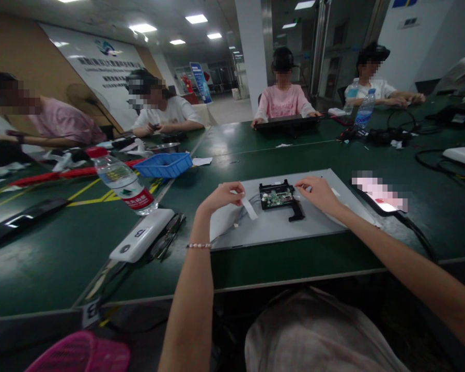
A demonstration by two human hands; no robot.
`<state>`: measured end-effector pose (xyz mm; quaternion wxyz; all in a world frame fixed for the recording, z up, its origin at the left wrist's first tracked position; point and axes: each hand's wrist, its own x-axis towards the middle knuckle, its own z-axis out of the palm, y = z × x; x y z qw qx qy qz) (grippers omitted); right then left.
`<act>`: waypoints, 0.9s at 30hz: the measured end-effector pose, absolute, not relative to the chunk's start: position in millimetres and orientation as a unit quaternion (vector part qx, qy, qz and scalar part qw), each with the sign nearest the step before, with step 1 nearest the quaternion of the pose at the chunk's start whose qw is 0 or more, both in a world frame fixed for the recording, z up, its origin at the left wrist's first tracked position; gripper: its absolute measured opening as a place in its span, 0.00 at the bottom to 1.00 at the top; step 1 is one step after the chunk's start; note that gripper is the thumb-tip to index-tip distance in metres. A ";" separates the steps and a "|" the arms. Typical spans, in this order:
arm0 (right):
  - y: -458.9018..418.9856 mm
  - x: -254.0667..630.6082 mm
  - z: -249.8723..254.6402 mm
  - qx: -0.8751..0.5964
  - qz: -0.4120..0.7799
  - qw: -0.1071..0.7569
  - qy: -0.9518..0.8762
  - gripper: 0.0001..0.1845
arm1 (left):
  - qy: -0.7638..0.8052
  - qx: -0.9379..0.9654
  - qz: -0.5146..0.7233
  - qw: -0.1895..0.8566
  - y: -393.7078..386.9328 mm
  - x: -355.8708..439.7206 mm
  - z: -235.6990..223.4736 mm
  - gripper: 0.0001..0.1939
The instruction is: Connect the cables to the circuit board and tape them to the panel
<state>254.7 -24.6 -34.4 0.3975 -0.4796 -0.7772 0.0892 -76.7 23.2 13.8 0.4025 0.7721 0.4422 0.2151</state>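
At our twelve o'clock lies the circuit board (277,198); our left fingers (236,188), at its nine, pinch the white strip (250,208), best kept untwisted; whether the right fingers (307,183), at three, hold anything we cannot tell

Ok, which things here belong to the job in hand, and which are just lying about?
Likely in the job: white strip, in left hand; green circuit board and black frame, by right hand; grey panel beneath.
Apparently lying about: red-capped water bottle; white power bank; blue plastic basket; lit smartphone.
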 end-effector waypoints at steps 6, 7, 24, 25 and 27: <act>-27.0 250.5 -34.2 -0.465 0.091 0.387 -0.791 0.11 | 0.478 0.766 0.144 0.404 25.1 -80.4 9.2 0.12; -26.7 250.4 -34.3 -0.465 0.090 0.386 -0.791 0.12 | 0.480 0.772 0.133 0.395 24.8 -81.1 10.3 0.12; -55.4 154.9 -7.1 -0.234 0.008 0.201 -0.951 0.20 | 0.392 0.855 0.056 0.334 14.7 -60.9 19.8 0.07; -55.9 149.9 -8.6 -0.231 0.008 0.189 -0.954 0.20 | 0.401 0.856 0.035 0.325 16.4 -61.9 16.3 0.07; -57.6 143.4 -12.0 -0.234 0.009 0.172 -0.957 0.20 | 0.420 0.854 0.006 0.308 19.4 -64.0 10.7 0.08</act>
